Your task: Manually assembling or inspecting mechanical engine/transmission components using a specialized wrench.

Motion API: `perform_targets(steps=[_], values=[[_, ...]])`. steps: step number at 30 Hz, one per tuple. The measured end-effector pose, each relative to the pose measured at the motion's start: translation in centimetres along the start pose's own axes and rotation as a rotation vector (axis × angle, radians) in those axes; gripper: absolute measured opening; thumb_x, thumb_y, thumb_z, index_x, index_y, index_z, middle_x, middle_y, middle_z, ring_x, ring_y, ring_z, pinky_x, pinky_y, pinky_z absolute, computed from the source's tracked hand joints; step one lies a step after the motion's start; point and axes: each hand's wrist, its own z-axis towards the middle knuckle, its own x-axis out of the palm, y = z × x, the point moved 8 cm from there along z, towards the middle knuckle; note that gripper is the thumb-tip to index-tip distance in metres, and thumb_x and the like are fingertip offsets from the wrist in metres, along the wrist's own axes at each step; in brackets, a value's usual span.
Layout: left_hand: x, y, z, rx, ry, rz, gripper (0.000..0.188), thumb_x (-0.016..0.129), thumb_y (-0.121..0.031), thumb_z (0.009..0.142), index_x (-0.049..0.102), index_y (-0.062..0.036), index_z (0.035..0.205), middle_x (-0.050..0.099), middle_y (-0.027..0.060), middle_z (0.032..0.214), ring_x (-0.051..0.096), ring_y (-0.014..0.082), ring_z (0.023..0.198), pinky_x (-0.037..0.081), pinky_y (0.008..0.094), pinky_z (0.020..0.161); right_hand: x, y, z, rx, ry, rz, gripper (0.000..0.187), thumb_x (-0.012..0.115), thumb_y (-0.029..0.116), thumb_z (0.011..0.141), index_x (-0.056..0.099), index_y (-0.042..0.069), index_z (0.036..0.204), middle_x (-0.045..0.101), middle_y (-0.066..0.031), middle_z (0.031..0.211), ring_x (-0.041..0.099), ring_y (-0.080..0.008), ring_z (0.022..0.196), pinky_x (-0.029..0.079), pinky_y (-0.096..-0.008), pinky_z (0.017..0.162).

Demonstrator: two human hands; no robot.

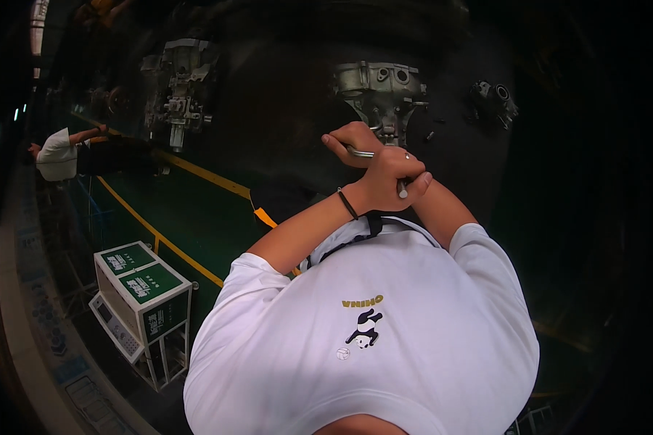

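My forearms cross in front of my body. My left hand (393,176), with a dark band on its wrist, has its fingers curled around a metal tool whose round end shows beside the thumb. Just beyond it, my right hand (352,141) is closed too, its thumb toward the left. A shiny bent metal bar (360,153) shows between the two hands; its kind and whether it is one piece with the round end, I cannot tell. Past my hands stands a grey cast-metal gearbox housing (382,78). My hands hide its near end.
A dark worktop carries another gearbox (180,98) at left and a smaller metal part (493,103) at right. A small fastener-like piece (430,135) lies near the housing. A person (56,155) stands far left; a green-and-white cabinet (144,312) stands on the floor nearer me.
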Motion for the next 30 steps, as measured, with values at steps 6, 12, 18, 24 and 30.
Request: perform_targets(steps=[6,12,18,24,30], values=[[-5.7,-2.1,-2.0,0.053,-0.413,0.027,0.023,0.055,-0.010,0.080,0.045,-0.0012,0.061,0.041,0.0099,0.055,0.045,0.0272,0.048,0.034,0.0363,0.048,-2.8,-2.5,4.8,0.202,-0.250,-0.073,0.048,0.055,0.031,0.099,0.055,0.001,0.062,0.048,-0.0175,0.053,0.044,-0.0310,0.044,0.037,-0.0397,0.047],[-12.2,2.8,-2.5,-0.179,-0.777,-0.231,0.033,0.046,-0.007,0.091,0.036,-0.0032,0.060,0.034,-0.0002,0.053,0.030,0.0079,0.047,0.024,0.0255,0.048,-9.2,-5.0,1.9,0.284,-0.505,0.066,0.044,0.065,0.023,0.096,0.051,0.000,0.060,0.035,0.0004,0.051,0.033,-0.0064,0.052,0.027,-0.0295,0.046],[-13.3,6.2,4.8,-0.193,-0.658,-0.219,0.036,0.054,-0.013,0.092,0.043,-0.0014,0.060,0.037,-0.0027,0.053,0.032,0.0051,0.049,0.025,0.0254,0.047,-2.7,-2.4,-2.3,0.305,-0.146,0.081,0.034,0.072,0.018,0.085,0.054,-0.001,0.063,0.045,-0.0096,0.049,0.040,-0.0149,0.045,0.032,-0.0340,0.046],[-5.4,1.7,7.5,-0.109,-0.383,0.018,0.036,0.057,-0.016,0.090,0.049,0.0023,0.060,0.043,0.0086,0.048,0.041,0.0140,0.043,0.032,0.0308,0.046,-2.2,-1.3,1.8,0.358,0.004,-0.023,0.032,0.065,0.025,0.091,0.064,-0.002,0.073,0.062,-0.0096,0.064,0.060,-0.0198,0.063,0.045,-0.0350,0.061],[-6.0,2.8,6.1,-0.143,-0.299,-0.087,0.037,0.058,-0.018,0.090,0.051,0.0028,0.060,0.046,0.0103,0.048,0.045,0.0161,0.043,0.034,0.0303,0.045,-4.4,-1.9,5.1,0.279,-0.431,-0.291,0.039,0.062,0.030,0.095,0.068,-0.005,0.079,0.063,-0.0131,0.065,0.062,-0.0257,0.066,0.052,-0.0343,0.074]])
